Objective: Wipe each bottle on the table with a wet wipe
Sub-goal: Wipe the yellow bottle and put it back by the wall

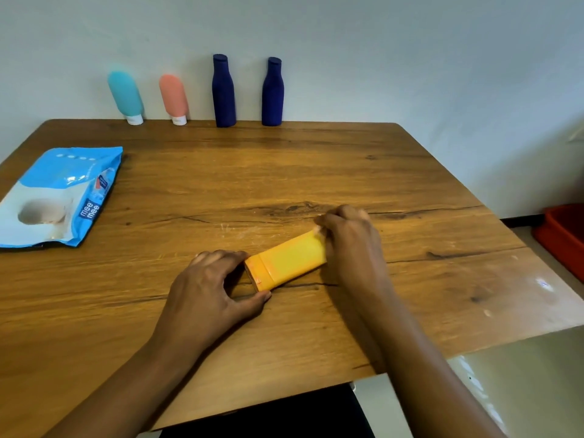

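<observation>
Yellow bottle lies on its side on the counter, near the front edge and roughly central. Its long axis runs from the cap end, near and to the left, to the base end, farther off and to the right.

Left hand: thumb below and fingers above, pinching the cap end, palm down, wrist low over the counter.

Right hand: fingers curled over the base end, knuckles up, forearm coming in from the near right. A pale scrap shows at the fingertips, probably the wipe; too little shows to be sure.

Judgement: a stroke with the wipe would run along the axis from the base towards the cap, with the left hand steadying.

Against the back wall, well apart from both hands: teal bottle, pink bottle, two dark blue bottles. Pack of wipes at far left.
</observation>
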Tool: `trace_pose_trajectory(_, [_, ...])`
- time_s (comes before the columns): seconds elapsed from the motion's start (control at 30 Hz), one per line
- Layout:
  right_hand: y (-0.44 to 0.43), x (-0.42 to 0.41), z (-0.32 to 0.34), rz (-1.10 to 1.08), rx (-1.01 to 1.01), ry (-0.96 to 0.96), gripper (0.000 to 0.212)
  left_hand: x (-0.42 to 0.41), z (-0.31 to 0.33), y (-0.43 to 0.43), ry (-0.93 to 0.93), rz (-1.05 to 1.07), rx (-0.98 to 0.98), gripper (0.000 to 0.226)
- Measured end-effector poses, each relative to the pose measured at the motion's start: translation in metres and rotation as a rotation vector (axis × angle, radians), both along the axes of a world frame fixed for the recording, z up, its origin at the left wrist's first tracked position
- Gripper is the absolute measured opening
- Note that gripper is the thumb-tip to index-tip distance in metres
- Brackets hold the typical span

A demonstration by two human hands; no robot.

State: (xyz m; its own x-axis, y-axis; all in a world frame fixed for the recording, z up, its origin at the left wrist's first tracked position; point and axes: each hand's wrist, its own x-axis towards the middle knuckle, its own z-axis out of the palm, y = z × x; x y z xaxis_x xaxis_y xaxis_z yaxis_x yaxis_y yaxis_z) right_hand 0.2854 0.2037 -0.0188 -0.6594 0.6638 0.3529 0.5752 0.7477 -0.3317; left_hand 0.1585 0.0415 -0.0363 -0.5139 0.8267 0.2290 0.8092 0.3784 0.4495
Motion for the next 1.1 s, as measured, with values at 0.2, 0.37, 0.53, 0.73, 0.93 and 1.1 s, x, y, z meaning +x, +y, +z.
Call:
trace_pose_trajectory(0.2, [-0.050,-0.019,-0.009,0.268,0.017,-0.062,0.038,-0.001,-0.001,0.000,-0.009,-0.004,0.003,0.072])
trace_pose_trajectory(0.37, [0.027,0.005,-0.015,-0.041,0.009,-0.074,0.030,-0.002,0.000,0.001,0.000,-0.002,-0.032,0.082])
trace_pose_trajectory(0.53, [-0.026,-0.009,-0.005,0.050,-0.013,0.116,0.034,-0.002,0.000,0.001,-0.009,-0.008,-0.027,0.082])
trace_pose_trajectory(0.73, [-0.051,-0.001,-0.028,0.173,0.046,0.030,0.035,-0.003,-0.001,0.001,-0.021,-0.019,-0.004,0.080])
trace_pose_trajectory(0.93, [0.017,0.044,-0.017,-0.181,-0.055,0.144,0.025,-0.001,0.001,0.001,-0.007,-0.007,-0.022,0.076])
trace_pose_trajectory(1.1, [-0.064,0.011,-0.024,0.236,0.005,0.117,0.032,-0.001,0.001,0.001,-0.024,-0.014,-0.004,0.071])
